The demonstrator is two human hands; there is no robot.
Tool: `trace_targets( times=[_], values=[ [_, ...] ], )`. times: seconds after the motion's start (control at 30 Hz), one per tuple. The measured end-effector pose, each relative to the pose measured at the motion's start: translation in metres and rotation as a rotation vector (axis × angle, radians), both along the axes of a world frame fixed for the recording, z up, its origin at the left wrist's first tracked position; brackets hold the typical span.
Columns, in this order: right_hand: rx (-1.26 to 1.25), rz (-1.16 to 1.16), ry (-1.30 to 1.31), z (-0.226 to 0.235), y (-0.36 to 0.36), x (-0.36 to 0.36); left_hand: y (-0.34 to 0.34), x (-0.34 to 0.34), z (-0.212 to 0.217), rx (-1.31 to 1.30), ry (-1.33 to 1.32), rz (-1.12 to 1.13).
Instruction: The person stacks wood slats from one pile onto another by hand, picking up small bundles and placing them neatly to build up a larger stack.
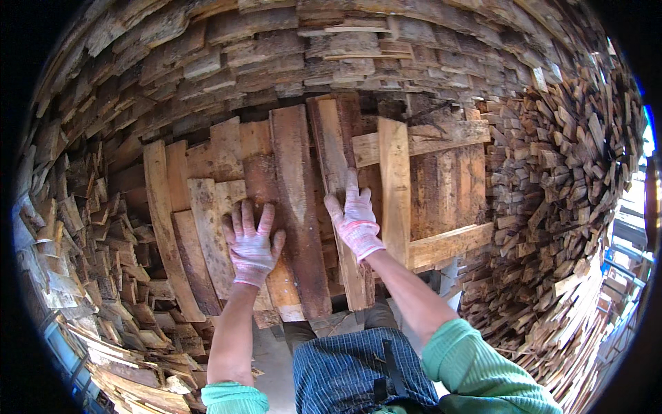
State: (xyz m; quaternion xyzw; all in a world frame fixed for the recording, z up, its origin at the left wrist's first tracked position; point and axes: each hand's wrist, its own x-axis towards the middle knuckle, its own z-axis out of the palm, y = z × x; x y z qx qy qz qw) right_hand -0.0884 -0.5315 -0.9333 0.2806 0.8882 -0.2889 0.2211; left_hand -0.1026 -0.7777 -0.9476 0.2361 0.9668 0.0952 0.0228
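My left hand (pixel 252 245), in a whitish-pink work glove, lies flat with spread fingers on rough wooden boards. Under its fingertips is a short reddish-brown board (pixel 262 181). To its right runs a long dark board (pixel 296 200) with bark stains. My right hand (pixel 356 219), gloved alike, rests on a narrow board (pixel 327 138), index finger stretched along it and thumb apart at its left side; the other fingers are partly bent. Just right of that hand, a pale board (pixel 394 172) lies lengthwise across two crosswise boards.
Stacked wood pieces (pixel 248 55) form a wall at the far side. A high heap of split wood (pixel 552 165) rises on the right, and more loose pieces (pixel 103 234) pile up on the left. Concrete floor (pixel 269 352) shows by my legs.
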Motion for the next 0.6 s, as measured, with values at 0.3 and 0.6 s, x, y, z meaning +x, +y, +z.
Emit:
trace_targets(
  times=[0.3, 0.6],
  values=[
    [0.133, 0.075, 0.072, -0.007, -0.043, 0.002, -0.008, 0.003, 0.003, 0.027, -0.099, 0.078],
    [0.23, 0.156, 0.299, -0.005, -0.008, -0.07, -0.211, 0.002, 0.035, 0.2, 0.025, 0.909]
  ],
)
